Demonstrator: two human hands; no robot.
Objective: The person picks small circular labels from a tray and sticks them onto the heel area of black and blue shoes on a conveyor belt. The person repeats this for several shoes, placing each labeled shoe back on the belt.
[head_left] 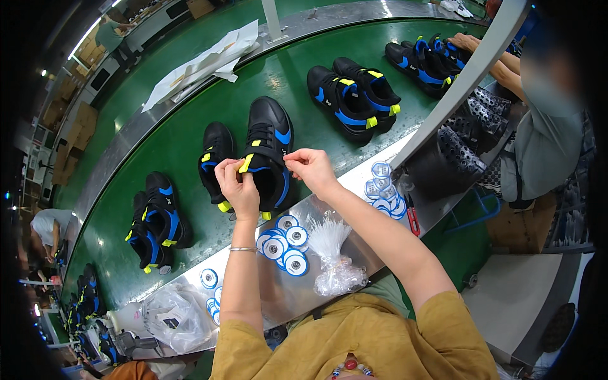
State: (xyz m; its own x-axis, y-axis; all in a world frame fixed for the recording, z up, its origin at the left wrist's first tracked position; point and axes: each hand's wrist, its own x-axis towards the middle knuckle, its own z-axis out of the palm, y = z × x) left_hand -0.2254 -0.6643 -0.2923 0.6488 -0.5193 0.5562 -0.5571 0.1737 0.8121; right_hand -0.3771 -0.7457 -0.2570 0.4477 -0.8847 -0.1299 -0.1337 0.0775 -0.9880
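A pair of black sneakers with blue and yellow trim stands on the green belt before me. My left hand (239, 190) pinches the yellow-tipped strap of the right sneaker (269, 123). The left sneaker (217, 142) stands just beside it. My right hand (313, 170) is at the strap's other side, thumb and forefinger pressed together; whatever is between them is too small to make out. Below my hands, round blue-and-white tags (296, 261) lie on the metal ledge (266, 310), next to a bundle of clear plastic tag fasteners (329, 237).
More sneaker pairs stand on the belt to the left (163, 209) and right (354, 95). Red-handled snips (413, 218) lie beside another tag pile (383, 187). A clear plastic bag (177, 320) rests at the ledge's left. A co-worker (548, 139) handles shoes at far right, behind a grey post (456, 85).
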